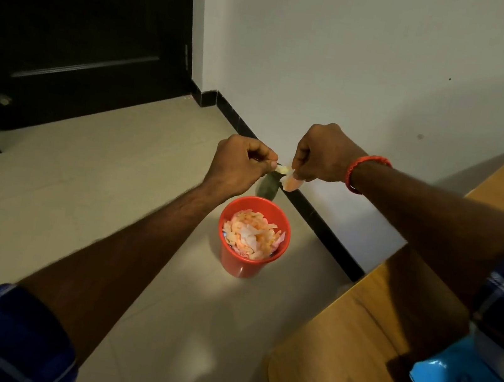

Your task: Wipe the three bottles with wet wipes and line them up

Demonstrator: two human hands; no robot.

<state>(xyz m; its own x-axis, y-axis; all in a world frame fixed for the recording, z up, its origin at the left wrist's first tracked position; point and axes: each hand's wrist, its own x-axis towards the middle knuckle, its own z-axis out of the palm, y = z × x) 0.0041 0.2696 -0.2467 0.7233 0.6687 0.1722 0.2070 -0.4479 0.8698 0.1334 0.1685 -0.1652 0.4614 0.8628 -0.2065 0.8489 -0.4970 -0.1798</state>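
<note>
So right now we've got both arms stretched out over the red bin on the floor, and between our hands is a small sachet, most likely a wet wipe packet (it's tiny and a bit blurred, so we can't swear to it). Our left hand is closed tight, thumb and forefinger pinching the pale end of it. Our right hand is closed too, pinching the orange end from above.

Looks to us like we're tearing it open. To do that well, we'd keep both pinches right next to each other at the edge and pull in opposite directions, staying above the bin so any scrap drops in with the other wrappers already piled there.

The sachet's long axis runs roughly left to right between our hands, dipping a little toward the right, orange end pointing down at the bin.

No bottles in view at all. The wooden table is on our right.
</note>
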